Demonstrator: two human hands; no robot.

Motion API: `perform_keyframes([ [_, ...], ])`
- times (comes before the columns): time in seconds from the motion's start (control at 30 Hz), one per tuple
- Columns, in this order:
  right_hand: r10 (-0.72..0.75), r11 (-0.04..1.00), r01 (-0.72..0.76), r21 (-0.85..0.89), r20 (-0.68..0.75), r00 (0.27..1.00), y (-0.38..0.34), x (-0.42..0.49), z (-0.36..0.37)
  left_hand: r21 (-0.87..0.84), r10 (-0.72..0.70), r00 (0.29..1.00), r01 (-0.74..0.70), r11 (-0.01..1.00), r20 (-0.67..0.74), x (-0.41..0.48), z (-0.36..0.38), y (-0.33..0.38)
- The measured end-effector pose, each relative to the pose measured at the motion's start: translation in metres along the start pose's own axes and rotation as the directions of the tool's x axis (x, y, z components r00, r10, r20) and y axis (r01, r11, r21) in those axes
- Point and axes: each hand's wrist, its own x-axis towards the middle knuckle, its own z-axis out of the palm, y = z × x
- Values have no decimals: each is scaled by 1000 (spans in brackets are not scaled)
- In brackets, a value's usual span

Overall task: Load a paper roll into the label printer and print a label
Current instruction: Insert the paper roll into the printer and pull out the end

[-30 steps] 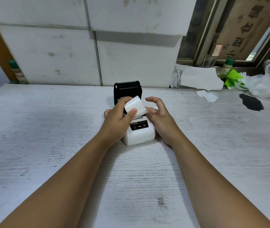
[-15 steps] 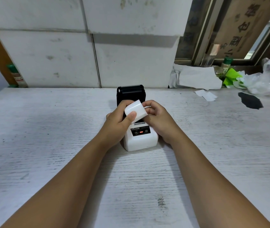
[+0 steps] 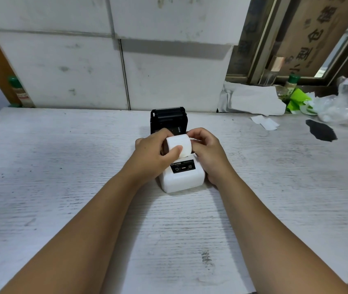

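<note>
A small white label printer (image 3: 184,179) sits in the middle of the white table (image 3: 62,166), its black lid (image 3: 168,118) swung open and standing upright at the back. Just above the open compartment is a white paper roll (image 3: 179,143). My left hand (image 3: 155,154) grips the roll, thumb across its front. My right hand (image 3: 208,150) touches the roll's right end with its fingertips, its palm resting against the printer's right side. The compartment itself is hidden behind the roll and my hands.
Scraps of white paper (image 3: 264,122), a dark patch (image 3: 321,132), a clear plastic bag (image 3: 338,105), green packaging (image 3: 296,100) and a small bottle (image 3: 290,83) lie at the back right. Another bottle (image 3: 19,92) stands at the back left. White blocks (image 3: 115,60) wall the rear.
The roll has turned level and come down closer to the printer's open compartment. My right hand has closed in from the printer's side onto the roll's right end.
</note>
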Motion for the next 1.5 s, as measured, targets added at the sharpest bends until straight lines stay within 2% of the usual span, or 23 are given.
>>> perform_keyframes([
  [0.17, -14, 1000, 14, 11, 7, 1000, 0, -1, 0, 254, 48, 999, -50, 966, 17, 3, -2, -3],
  [0.3, -22, 1000, 22, 4, 5, 1000, 0, 0, 0, 230, 58, 998, -58, 971, 8, 0, -1, -7],
  [0.53, -31, 999, 31, -8, 1, 1000, 3, 1, 1, 289, 165, 985, -144, 946, -48, -2, 2, -6],
  [0.63, -24, 1000, 24, -16, -2, 1000, 3, 0, 0, 312, 222, 974, -198, 929, -43, -4, 4, -5],
  [0.8, -14, 1000, 14, -27, 8, 1000, 1, -2, -1, 314, 230, 973, -220, 924, 7, -7, 2, -2],
  [1.13, -4, 997, 1, -71, -40, 999, 5, 2, -2, 294, 232, 969, -198, 935, -82, -8, 6, 1],
  [1.3, 10, 996, -12, -92, -31, 999, 5, 2, 1, 298, 134, 983, -91, 950, -127, -10, 9, 8],
  [1.5, -53, 992, 53, -115, 1, 999, 4, 1, 1, 383, 183, 963, -95, 919, -200, -13, 14, 12],
])
